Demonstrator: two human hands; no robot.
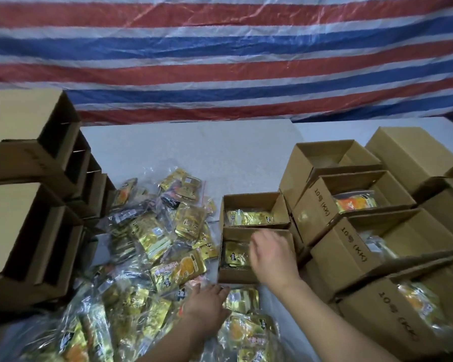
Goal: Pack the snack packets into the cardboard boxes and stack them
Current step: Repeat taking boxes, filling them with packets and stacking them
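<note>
Right hand (271, 254), grip relaxed and holding nothing, hovers over a small cardboard box (236, 274) with a gold snack packet (233, 254) just left of its fingers. Left hand (207, 303) rests flat, fingers straight, on loose packets (147, 239) covering the surface (181, 150).

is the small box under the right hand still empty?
No: a gold snack packet already lies inside the small box beneath the right hand.

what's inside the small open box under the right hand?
One gold snack packet lies in the small box. The right hand hangs over the box's right part, so anything there is hidden.
</note>
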